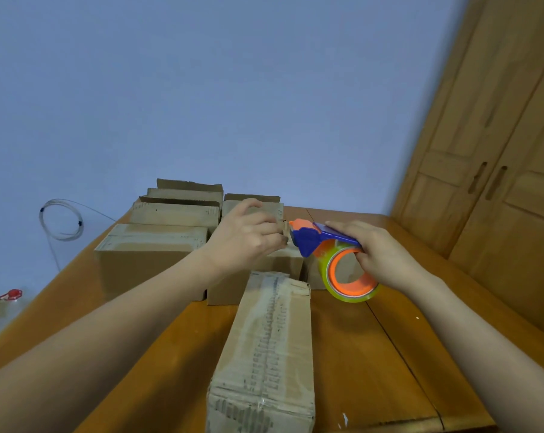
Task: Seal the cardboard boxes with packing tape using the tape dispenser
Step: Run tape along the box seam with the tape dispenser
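A long, narrow cardboard box [267,348] lies lengthwise in front of me, its top seam covered with clear tape. My right hand [373,254] grips a blue and orange tape dispenser [314,239] with a roll of clear tape [348,276], held above the box's far end. My left hand [248,235] has its fingers curled at the dispenser's orange nose, pinching what looks like the tape end. Behind the hands stand several more brown boxes [152,248], some with open flaps [186,189].
The boxes rest on a wooden table [373,354]. A wooden cabinet with doors [498,170] stands at the right. A coil of wire [61,220] hangs on the blue wall at the left, and a small red object [12,294] sits low at the far left.
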Motion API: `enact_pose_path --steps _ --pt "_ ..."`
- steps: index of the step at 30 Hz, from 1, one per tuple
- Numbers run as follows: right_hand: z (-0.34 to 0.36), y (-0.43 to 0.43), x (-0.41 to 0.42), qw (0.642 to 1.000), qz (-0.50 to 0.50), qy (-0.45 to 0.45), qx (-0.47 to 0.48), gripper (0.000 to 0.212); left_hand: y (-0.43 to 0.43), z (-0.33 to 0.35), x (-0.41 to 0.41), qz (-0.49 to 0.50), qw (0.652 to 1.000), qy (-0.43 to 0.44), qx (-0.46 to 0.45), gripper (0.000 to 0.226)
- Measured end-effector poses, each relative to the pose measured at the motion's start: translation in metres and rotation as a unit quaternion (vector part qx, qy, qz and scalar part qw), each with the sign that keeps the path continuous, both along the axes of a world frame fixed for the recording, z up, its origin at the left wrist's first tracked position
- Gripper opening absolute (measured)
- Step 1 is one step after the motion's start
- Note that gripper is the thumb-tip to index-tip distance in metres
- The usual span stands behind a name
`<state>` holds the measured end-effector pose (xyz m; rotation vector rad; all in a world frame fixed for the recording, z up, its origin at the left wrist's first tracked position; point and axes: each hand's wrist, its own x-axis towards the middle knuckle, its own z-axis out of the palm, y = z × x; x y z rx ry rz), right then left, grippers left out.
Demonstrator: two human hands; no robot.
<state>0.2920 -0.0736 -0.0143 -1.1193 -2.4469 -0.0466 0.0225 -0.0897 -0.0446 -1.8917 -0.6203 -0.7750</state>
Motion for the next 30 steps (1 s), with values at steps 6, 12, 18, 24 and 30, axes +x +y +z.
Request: enact_pose_path --steps 6,12,18,24,30 --pt "-0.007 0.007 -0.003 0.999 0.009 0.042 -0.005 0.06 0.003 -0.002 -0.003 0.002 0.999 -0.032 0.007 0.027" --pt "0.0 0.005 -0.008 0.997 0.004 0.082 0.009 0.056 -0.001 -0.002 -0.005 0.045 0.983 -0.111 -0.14 0.048" --pt "-0.003 0.007 0.0 0.997 -0.003 0.081 0.016 0.059 -0.008 -0.02 0.002 0.1 0.961 -0.154 -0.205 0.059" --pt "0.002 0.01 0.021 0.994 -0.028 0.1 0.03 0.062 -0.018 -0.037 0.007 0.084 0.884 -0.147 -0.436 0.07" --pt "-0.004 0.009 0.022 0.993 -0.03 0.114 0.021 0.058 -0.014 -0.042 0.012 0.07 0.824 -0.106 -0.552 0.046"
